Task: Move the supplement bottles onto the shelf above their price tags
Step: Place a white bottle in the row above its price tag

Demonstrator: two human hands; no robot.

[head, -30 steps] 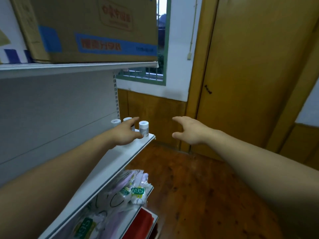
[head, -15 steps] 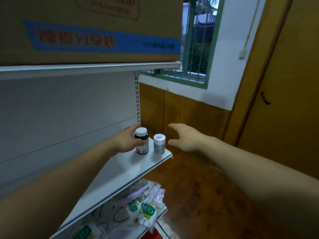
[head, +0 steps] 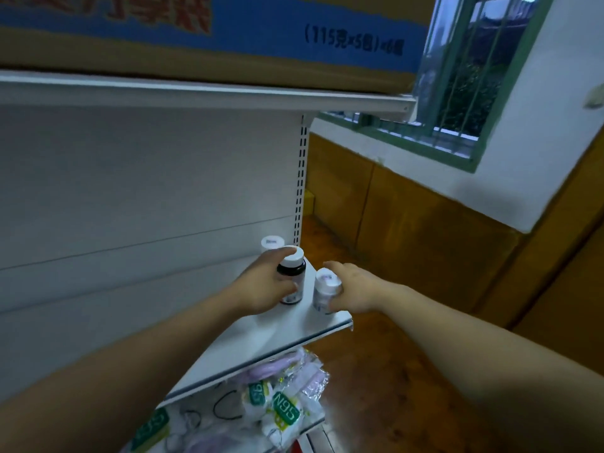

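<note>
Nearest the cam, at bottom, both forearms run up & inward over N95 mask packs [head: 284,410] on the lower tier. Past them, near the rt end of the white shelf [head: 261,335], I see the L hand [head: 261,289] wrapped round a dark bottle [head: 292,268] w/ white cap. The R hand [head: 351,291] grips the white bottle [head: 323,289] just beside it, thumb low in front, fingers behind the cap. Both bottles stand upright on the shelf. Behind them, a third bottle [head: 272,242] shows only its cap. Further up: cardboard box [head: 196,27] on the top tier, window [head: 464,76] beyond.
</note>
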